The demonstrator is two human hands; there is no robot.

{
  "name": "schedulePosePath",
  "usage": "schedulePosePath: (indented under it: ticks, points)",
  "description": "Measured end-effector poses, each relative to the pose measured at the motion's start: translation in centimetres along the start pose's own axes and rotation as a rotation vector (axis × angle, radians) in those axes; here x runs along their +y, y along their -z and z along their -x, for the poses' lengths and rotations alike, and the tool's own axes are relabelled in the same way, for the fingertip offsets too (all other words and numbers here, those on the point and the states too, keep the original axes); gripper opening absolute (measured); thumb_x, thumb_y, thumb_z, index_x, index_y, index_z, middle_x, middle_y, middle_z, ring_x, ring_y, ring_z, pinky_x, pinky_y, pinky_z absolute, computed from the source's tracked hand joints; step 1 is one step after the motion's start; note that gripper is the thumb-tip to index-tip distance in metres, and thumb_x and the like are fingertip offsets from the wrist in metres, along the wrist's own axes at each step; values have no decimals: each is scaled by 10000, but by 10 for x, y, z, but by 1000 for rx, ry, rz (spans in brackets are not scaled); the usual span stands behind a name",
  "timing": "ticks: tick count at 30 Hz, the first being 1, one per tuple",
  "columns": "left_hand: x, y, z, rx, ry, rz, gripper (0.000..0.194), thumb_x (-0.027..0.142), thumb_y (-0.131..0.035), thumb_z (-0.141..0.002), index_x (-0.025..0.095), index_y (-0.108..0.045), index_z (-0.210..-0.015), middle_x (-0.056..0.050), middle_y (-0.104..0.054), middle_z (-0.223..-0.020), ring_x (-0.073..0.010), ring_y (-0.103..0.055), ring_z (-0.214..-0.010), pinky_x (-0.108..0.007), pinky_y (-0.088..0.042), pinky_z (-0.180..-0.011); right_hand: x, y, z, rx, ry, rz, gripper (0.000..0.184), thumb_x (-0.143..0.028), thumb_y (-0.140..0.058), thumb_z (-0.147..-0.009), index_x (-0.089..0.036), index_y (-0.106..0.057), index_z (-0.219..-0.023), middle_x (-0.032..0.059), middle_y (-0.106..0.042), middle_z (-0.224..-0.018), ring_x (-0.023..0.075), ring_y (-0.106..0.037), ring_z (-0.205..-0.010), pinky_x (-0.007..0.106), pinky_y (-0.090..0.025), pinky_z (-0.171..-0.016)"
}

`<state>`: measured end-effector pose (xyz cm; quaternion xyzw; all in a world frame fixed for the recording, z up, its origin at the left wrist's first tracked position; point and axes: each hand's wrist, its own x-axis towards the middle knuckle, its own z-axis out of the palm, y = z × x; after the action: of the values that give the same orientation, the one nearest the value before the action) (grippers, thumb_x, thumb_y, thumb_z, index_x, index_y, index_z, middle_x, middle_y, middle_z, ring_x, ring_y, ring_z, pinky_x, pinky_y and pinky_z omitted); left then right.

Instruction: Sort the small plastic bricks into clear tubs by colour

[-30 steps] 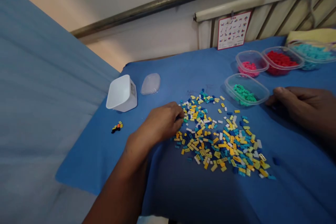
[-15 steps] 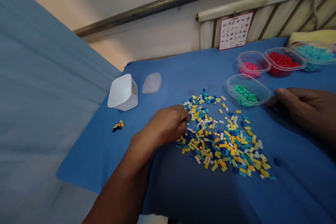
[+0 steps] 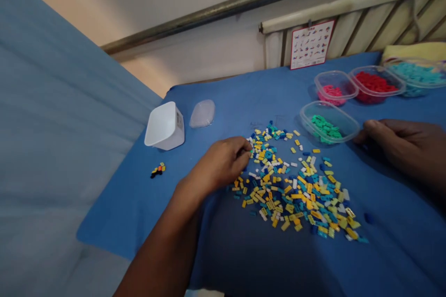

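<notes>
My left hand (image 3: 230,160) is at the left edge of a spread pile of small toy building bricks (image 3: 278,181), yellow, white, teal and blue. Its fingers are pinched together; a speck of green shows by the fingertips, but what they hold cannot be made out. My right hand (image 3: 400,146) rests with curled fingers, thumb against the forefinger, beside a clear tub (image 3: 351,132) of green bricks (image 3: 325,127). Whatever the right fingers may hold is hidden.
Behind stand clear tubs with pink bricks (image 3: 331,93), red bricks (image 3: 372,82) and turquoise bricks (image 3: 418,72). To the left are a white container (image 3: 162,127), a clear lid (image 3: 202,113) and a few black, orange and yellow bricks (image 3: 158,170). A picture card (image 3: 311,45) leans at the back.
My left hand's fingers have shifted slightly at the pile's edge, and a bit of green now shows beside them. My right hand stays by the green tub. The view has tilted slightly.
</notes>
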<state>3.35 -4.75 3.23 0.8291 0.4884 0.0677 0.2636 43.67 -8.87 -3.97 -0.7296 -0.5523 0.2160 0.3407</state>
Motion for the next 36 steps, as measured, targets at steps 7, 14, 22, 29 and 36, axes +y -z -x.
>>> schedulePosePath:
  ticks: [7,14,22,29,36]
  points:
    - [6,-9,-15,17,21,293,167,297,-636,-1012,181,-748,-1058,-14,-726,-889,-145,-602,-780,-301,-463,-701,-5,-6,-5,42,54,-124,647,-869,-687,-869,-231,-792,-837,75,-775,-729,218,-622,-621,349,-461,-598]
    - [54,-11,-73,125,-272,153,133,244,-645,-1038,187,-762,-1070,-35,-771,-1002,-171,-683,-913,-327,-525,-842,-1,-18,-12,1,88,-338,468,-638,-801,-926,-265,-726,-1200,70,-835,-988,254,-768,-819,386,-599,-751]
    - [77,-2,-129,154,-486,-81,249,195,-649,-1062,168,-762,-1281,-91,-794,-1257,-203,-720,-1074,-351,-552,-989,1,-19,-8,-53,159,-342,457,-617,-803,-918,-301,-822,-1248,61,-872,-1079,302,-813,-922,446,-662,-849]
    - [1,38,-53,31,-30,-133,166,245,-660,-995,195,-804,-1060,-36,-813,-951,-183,-717,-820,-332,-509,-762,10,-21,-11,-35,147,-267,550,-694,-753,-935,-254,-829,-1255,66,-843,-896,282,-790,-788,410,-625,-729]
    - [-27,5,-23,-22,-7,-274,246,239,-593,-1013,238,-795,-1153,-81,-800,-1220,-249,-736,-1051,-402,-548,-925,8,-19,-9,11,126,-203,576,-717,-750,-893,-258,-842,-1229,66,-847,-870,286,-785,-755,411,-625,-694]
